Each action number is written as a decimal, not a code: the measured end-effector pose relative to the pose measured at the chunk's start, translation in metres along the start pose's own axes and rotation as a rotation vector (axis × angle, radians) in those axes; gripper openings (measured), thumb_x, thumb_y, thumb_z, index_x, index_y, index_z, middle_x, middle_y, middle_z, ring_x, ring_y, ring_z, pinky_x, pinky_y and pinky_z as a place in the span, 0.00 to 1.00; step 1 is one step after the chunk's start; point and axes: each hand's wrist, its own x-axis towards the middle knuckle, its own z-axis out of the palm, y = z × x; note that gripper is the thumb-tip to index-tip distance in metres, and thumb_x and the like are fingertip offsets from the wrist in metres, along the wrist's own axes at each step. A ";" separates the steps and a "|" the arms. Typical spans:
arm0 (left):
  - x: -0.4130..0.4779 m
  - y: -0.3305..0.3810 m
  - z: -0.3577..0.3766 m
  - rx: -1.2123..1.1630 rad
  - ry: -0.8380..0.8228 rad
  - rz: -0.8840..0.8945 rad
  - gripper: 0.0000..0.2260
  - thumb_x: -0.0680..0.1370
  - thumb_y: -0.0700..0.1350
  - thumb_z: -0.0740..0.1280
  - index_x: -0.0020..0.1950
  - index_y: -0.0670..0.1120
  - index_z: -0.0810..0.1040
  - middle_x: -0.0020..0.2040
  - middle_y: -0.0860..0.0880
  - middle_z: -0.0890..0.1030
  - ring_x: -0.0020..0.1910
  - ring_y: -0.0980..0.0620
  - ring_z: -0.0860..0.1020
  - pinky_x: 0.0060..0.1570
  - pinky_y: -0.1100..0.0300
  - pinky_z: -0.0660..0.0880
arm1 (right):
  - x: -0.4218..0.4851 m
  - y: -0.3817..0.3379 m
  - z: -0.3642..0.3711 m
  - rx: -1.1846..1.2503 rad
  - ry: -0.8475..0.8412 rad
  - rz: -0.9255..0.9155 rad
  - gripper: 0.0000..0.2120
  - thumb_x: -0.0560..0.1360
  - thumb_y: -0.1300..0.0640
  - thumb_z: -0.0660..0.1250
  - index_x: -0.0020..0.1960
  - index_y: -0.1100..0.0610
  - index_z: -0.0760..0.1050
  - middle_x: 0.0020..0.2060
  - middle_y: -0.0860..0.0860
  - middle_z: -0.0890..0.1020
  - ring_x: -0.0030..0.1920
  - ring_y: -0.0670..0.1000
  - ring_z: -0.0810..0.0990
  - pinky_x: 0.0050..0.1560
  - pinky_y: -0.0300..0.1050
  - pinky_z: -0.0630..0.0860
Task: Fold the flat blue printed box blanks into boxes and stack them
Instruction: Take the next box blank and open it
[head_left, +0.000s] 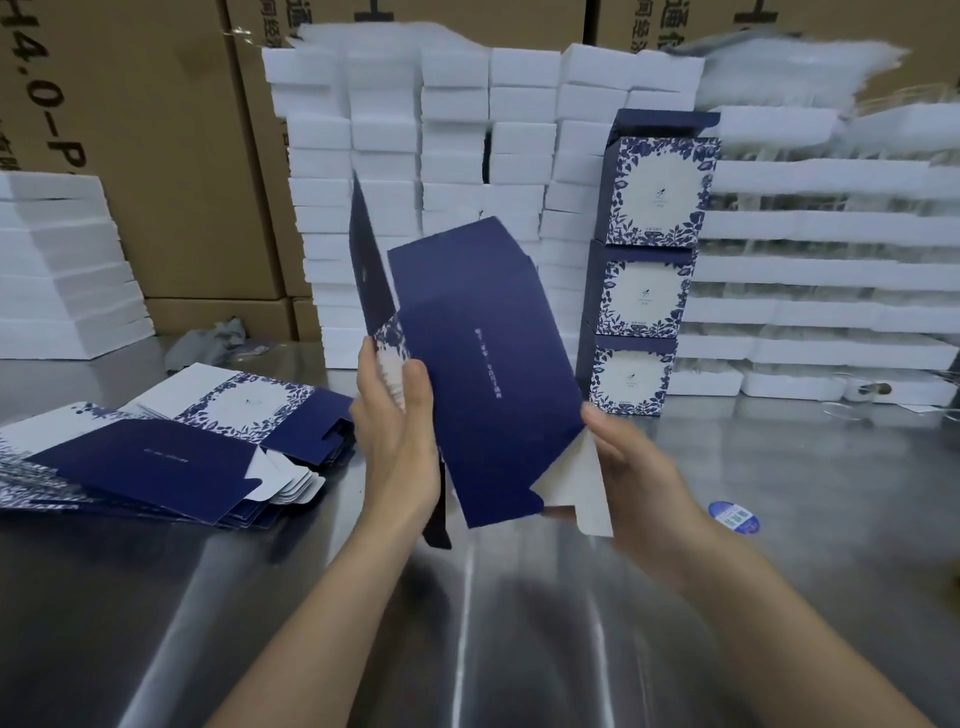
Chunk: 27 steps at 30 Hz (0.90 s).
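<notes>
A dark blue box blank (483, 374) with a floral printed side is held upright above the steel table, partly opened into a sleeve. My left hand (397, 441) grips its left edge, thumb on the blue face. My right hand (639, 483) holds the lower right corner, at a white inner flap. A fanned pile of flat blanks (156, 452) lies on the table at the left. Three folded blue floral boxes (644, 270) stand stacked behind the blank, right of centre.
White foam trays (447, 156) are piled in tall columns at the back, with more at the left (57, 270) and right (810, 270). Brown cartons (171, 130) stand behind them. A blue round sticker (733, 517) lies on the steel table (493, 623) at the right.
</notes>
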 end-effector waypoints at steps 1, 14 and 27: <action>-0.002 -0.002 0.000 0.117 0.010 0.045 0.41 0.72 0.80 0.49 0.84 0.67 0.51 0.82 0.52 0.60 0.74 0.58 0.59 0.69 0.53 0.56 | 0.000 0.002 0.000 0.003 -0.014 0.018 0.23 0.73 0.35 0.68 0.64 0.44 0.84 0.64 0.49 0.85 0.62 0.51 0.85 0.56 0.45 0.83; 0.001 -0.010 -0.027 -0.250 -0.310 -0.559 0.31 0.70 0.51 0.82 0.71 0.47 0.81 0.58 0.50 0.88 0.50 0.51 0.88 0.45 0.55 0.86 | 0.002 0.021 -0.038 -0.008 0.268 0.222 0.23 0.69 0.42 0.81 0.61 0.51 0.86 0.56 0.53 0.88 0.54 0.56 0.89 0.57 0.55 0.85; 0.017 -0.043 -0.049 -0.154 -0.561 -0.658 0.23 0.71 0.44 0.77 0.65 0.40 0.84 0.58 0.38 0.87 0.49 0.42 0.89 0.40 0.51 0.85 | 0.012 0.034 -0.053 0.088 0.136 0.350 0.22 0.76 0.49 0.76 0.66 0.57 0.84 0.61 0.56 0.86 0.58 0.55 0.87 0.54 0.51 0.85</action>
